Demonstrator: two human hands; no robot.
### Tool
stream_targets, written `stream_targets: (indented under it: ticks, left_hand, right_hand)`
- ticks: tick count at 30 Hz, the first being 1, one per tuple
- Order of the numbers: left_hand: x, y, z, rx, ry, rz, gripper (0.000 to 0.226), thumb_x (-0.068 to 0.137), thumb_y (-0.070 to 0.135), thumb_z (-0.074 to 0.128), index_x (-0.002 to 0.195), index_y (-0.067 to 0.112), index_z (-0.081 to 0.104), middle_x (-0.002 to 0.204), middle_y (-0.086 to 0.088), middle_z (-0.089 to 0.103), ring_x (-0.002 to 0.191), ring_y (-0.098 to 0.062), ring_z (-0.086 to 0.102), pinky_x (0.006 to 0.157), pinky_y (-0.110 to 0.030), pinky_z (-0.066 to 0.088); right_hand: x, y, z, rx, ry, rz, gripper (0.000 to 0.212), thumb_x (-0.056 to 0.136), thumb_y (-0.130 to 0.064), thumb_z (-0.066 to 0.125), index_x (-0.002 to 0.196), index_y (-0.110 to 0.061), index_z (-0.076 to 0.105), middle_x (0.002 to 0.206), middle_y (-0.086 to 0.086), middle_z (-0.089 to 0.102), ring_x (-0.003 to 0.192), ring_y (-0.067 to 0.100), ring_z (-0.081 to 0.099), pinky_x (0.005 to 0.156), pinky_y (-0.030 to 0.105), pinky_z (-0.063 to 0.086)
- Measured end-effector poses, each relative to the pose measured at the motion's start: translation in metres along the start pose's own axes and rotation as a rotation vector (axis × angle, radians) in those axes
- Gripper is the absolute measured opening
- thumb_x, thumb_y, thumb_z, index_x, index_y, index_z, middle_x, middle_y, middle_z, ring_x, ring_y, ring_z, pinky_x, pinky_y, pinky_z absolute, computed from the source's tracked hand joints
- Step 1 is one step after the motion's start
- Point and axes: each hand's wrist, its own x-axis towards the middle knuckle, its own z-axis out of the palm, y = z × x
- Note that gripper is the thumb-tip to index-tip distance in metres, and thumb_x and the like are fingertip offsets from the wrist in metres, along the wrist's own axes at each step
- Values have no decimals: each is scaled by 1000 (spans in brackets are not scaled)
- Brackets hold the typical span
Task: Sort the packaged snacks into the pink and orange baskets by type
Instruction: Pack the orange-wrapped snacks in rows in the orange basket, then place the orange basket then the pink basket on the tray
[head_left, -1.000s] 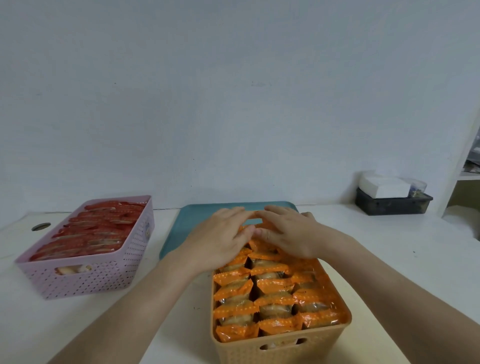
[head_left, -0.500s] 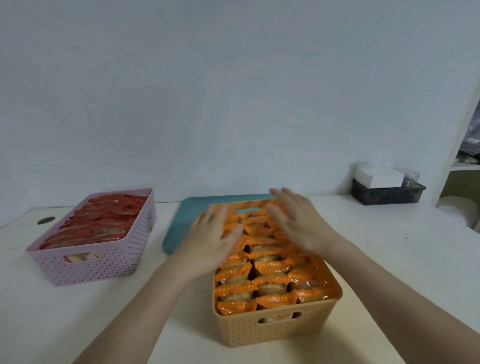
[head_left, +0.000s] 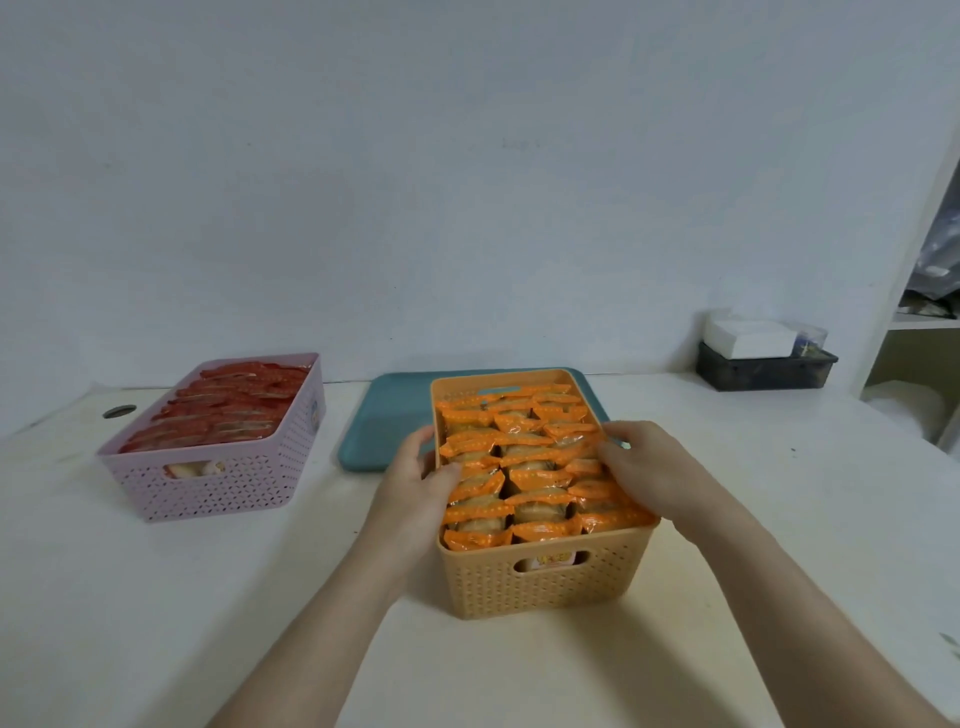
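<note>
1. Head camera, looking down over the forearms: the orange basket (head_left: 540, 577) sits right in front of the person on the white table (head_left: 156, 597), its far end resting over the near edge of a teal tray (head_left: 384, 421), its long axis running away from the person toward the wall

2. It is packed with orange-wrapped snacks (head_left: 524, 467) standing in three rows that run the same way as the basket; nothing loose shows on the table or the bare part of the tray

3. The left hand (head_left: 415, 491) is clamped on the left long wall about midway along, thumb hooked over the rim and touching the nearest packets, the other fingers curled down the outside; it grips only the wall

4. The right hand (head_left: 660, 475) mirrors it on the right long wall, fingers (head_left: 615, 441) slightly spread and bent over the rim onto the tops of the outer row; whether they pinch a packet or just press on it I cannot tell

5. The pink basket (head_left: 218, 478), full of red-wrapped snacks (head_left: 228, 410), stands well apart to the left, nearer the left hand, its long axis angled toward the back wall

6. The relation that matters: the basket lies between the two hands, each on a long side and roughly level with the other, so any lift or slide would go along or across that long axis with the load balanced between them

7. My read is that the sorting looks essentially done and this is a final squaring-up or moving of the full basket; the tall packets could tip if one side rises first
</note>
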Motion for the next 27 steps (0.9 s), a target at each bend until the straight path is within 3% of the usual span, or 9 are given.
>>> stream_targets:
  ticks: [2, 6, 11, 16, 22, 27]
  left_hand:
    - [5, 7, 2, -6, 13, 19, 40, 97, 21, 52, 136, 28, 45, 114, 5, 67, 93, -10, 69, 80, -35, 56]
    - [34, 28, 4, -52, 43, 43, 26, 96, 19, 50, 120, 27, 57, 103, 3, 72, 87, -12, 71, 68, -27, 53]
    - [80, 37, 16, -130, -15, 29, 25, 96, 34, 47, 93, 18, 65, 79, 3, 71, 70, -11, 66, 66, -30, 44]
    - [121, 22, 40, -210, -49, -25, 33, 97, 37, 46, 106, 12, 66, 97, -6, 75, 89, -23, 71, 80, -40, 49]
    - [155, 12, 59, -250, -72, -2, 25, 97, 26, 47, 108, 13, 65, 102, -9, 74, 85, -19, 72, 71, -33, 51]
    - [174, 1, 75, -294, -48, 3, 23, 100, 24, 44, 106, 23, 66, 99, -2, 75, 85, -14, 73, 64, -28, 56]
  right_hand:
    - [3, -3, -5, 65, 30, 10, 29, 99, -30, 42, 96, -18, 68, 91, 4, 73, 85, 22, 70, 87, 46, 55]
    - [12, -17, -24, 284, 17, -1, 35, 100, -39, 43, 99, -15, 69, 89, 5, 75, 80, 21, 71, 75, 35, 54]
    - [49, -21, -34, 472, 52, 45, 30, 101, -30, 40, 89, -13, 62, 83, 9, 66, 78, 21, 62, 88, 39, 51]
    - [91, -4, -24, 518, 85, 58, 35, 99, -19, 38, 103, 3, 65, 83, 13, 62, 78, 23, 58, 81, 37, 46]
    - [123, 14, -12, 588, 132, 119, 41, 101, -11, 32, 78, -20, 65, 87, 8, 70, 87, 24, 64, 95, 43, 48]
    - [144, 27, -8, 598, 151, 119, 43, 103, -10, 29, 80, -26, 63, 97, 8, 71, 99, 27, 67, 97, 44, 50]
